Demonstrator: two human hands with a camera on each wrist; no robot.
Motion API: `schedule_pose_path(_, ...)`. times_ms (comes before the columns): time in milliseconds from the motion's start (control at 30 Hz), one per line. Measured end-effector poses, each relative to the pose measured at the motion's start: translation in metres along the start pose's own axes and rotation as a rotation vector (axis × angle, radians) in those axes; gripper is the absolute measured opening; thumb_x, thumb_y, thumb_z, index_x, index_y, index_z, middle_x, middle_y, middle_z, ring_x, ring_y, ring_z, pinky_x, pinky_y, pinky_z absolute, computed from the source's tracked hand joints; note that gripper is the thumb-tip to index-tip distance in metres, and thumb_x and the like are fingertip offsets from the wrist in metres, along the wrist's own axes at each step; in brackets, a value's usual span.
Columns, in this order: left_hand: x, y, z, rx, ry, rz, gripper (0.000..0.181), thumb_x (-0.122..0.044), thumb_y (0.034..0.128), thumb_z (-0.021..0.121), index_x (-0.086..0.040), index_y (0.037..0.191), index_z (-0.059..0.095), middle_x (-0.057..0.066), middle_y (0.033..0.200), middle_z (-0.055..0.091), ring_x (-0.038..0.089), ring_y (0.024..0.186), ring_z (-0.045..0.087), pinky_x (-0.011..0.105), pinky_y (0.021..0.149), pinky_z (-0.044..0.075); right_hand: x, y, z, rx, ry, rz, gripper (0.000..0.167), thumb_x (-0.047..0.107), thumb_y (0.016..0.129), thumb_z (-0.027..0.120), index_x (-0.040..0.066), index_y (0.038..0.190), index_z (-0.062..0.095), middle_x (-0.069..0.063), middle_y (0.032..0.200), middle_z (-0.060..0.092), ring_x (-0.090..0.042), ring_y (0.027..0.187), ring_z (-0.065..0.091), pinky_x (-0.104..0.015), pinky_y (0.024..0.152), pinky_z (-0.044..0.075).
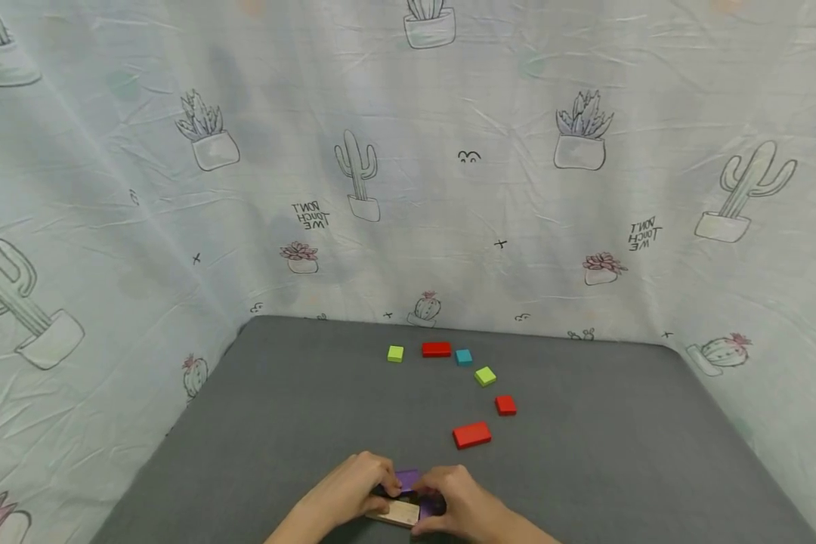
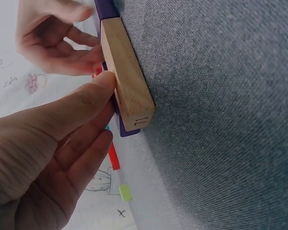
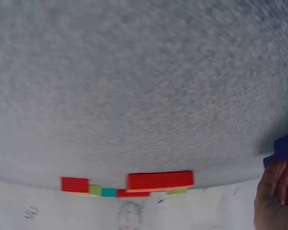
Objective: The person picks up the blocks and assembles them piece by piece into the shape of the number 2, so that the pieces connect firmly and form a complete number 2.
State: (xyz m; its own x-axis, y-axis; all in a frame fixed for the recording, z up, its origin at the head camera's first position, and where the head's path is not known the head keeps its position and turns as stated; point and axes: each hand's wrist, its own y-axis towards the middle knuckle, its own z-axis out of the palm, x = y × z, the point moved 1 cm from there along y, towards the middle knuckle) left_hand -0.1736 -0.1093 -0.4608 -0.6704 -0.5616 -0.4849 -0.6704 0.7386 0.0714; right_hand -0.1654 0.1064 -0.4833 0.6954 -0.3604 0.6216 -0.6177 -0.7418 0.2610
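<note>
A pale wooden block lies on the grey tabletop at the near edge of the head view, between the two hands, with a dark mark on its end face in the left wrist view. Purple pieces sit close around it: one piece along its far side, another piece by its right end. The left hand pinches the wooden block, thumb on the near face and fingers bent behind. The right hand is curved about the right-hand purple piece; its fingertips are partly hidden, so whether it grips or only touches cannot be told.

Beyond the hands, six blocks form a loose arc. Nearest is a long red block, then a small red block, a lime block, a blue block, a second long red block and, at the left, another lime block. Behind the tabletop hangs a pale curtain printed with potted cacti.
</note>
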Motion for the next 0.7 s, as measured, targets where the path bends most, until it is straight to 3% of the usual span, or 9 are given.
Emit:
schedule_pose_path(200, 0.000, 0.002, -0.001, -0.019, 0.021, 0.022, 0.016, -0.010, 0.0705, 0.083, -0.012, 0.086, 0.077, -0.012, 0.084, 0.067, -0.002, 0.079, 0.061, 0.012, 0.069, 0.048, -0.023, 0.005, -0.051, 0.015, 0.241, 0.074, 0.041, 0.025, 0.080, 0.077, -0.001, 0.109, 0.067, -0.013, 0.101, 0.069, -0.016, 0.091, 0.066, -0.028, 0.077, 0.054)
schedule_pose_path(300, 0.000, 0.003, -0.002, -0.035, 0.052, 0.036, 0.017, -0.010, 0.0692, 0.084, -0.013, 0.084, 0.077, -0.013, 0.083, 0.067, -0.003, 0.080, 0.060, 0.012, 0.069, 0.047, -0.046, 0.008, -0.084, 0.020, 0.382, 0.130, 0.043, 0.016, 0.079, 0.077, -0.004, 0.115, 0.064, -0.024, 0.110, 0.065, -0.033, 0.101, 0.064, -0.041, 0.085, 0.052)
schedule_pose_path(400, 0.000, 0.002, -0.003, -0.029, 0.052, 0.027, 0.017, -0.010, 0.0686, 0.084, -0.013, 0.084, 0.077, -0.013, 0.084, 0.066, -0.003, 0.080, 0.060, 0.013, 0.070, 0.048, -0.070, 0.008, -0.108, -0.033, 0.428, 0.181, 0.046, 0.011, 0.079, 0.077, -0.005, 0.119, 0.062, -0.030, 0.117, 0.060, -0.044, 0.107, 0.059, -0.050, 0.089, 0.047)
schedule_pose_path(533, 0.000, 0.001, -0.002, -0.018, 0.039, 0.013, 0.018, -0.011, 0.0691, 0.084, -0.014, 0.085, 0.077, -0.014, 0.085, 0.066, -0.003, 0.082, 0.060, 0.014, 0.071, 0.048, -0.095, 0.006, -0.124, -0.062, 0.341, 0.231, 0.050, 0.013, 0.079, 0.078, -0.006, 0.122, 0.060, -0.028, 0.122, 0.059, -0.045, 0.111, 0.055, -0.052, 0.091, 0.045)
schedule_pose_path(700, -0.001, 0.002, 0.001, -0.011, 0.039, 0.015, 0.017, -0.012, 0.0694, 0.084, -0.014, 0.085, 0.077, -0.015, 0.085, 0.066, -0.003, 0.082, 0.060, 0.013, 0.072, 0.048, -0.109, 0.005, -0.119, 0.045, 0.162, 0.223, 0.052, 0.018, 0.076, 0.081, -0.006, 0.119, 0.063, -0.019, 0.121, 0.063, -0.036, 0.113, 0.058, -0.046, 0.091, 0.048)
